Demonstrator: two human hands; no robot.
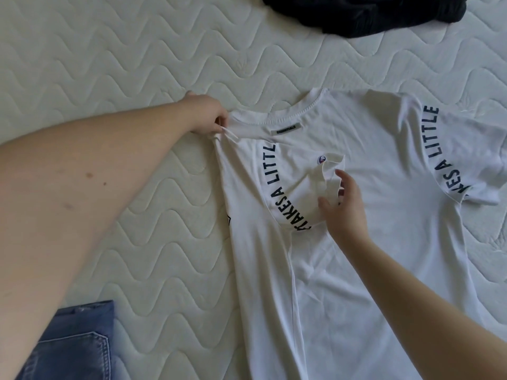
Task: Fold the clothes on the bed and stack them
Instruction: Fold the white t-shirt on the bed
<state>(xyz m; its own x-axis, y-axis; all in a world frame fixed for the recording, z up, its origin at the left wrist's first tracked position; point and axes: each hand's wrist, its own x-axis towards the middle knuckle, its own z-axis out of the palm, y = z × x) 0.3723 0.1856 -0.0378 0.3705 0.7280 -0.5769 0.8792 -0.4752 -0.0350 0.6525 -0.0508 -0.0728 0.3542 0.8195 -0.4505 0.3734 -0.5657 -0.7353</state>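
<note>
White tee [370,215] lay face-down on the mattress [109,105], collar away from the person, body running toward them. L sleeve [296,182] was already flipped inward over the back; R sleeve [452,149] was spread out flat, not yet folded.

L hand [205,116] pinched the tee at the L shoulder, by the collar [277,119], prob. to pin that corner so the fold edge stayed straight. R hand [343,204] hovered over the folded sleeve w/ fingers loose and spread, tips at the cuff; whether it gripped cloth or just brushed it, can't tell. Looked like it was flattening the sleeve.

Judged: first side fold in hand, other side and lengthwise fold left.

Jeans [74,344] sat at lower L, well apart from the tee. Dark garment [365,15] was bunched at the top edge, unfolded.
</note>
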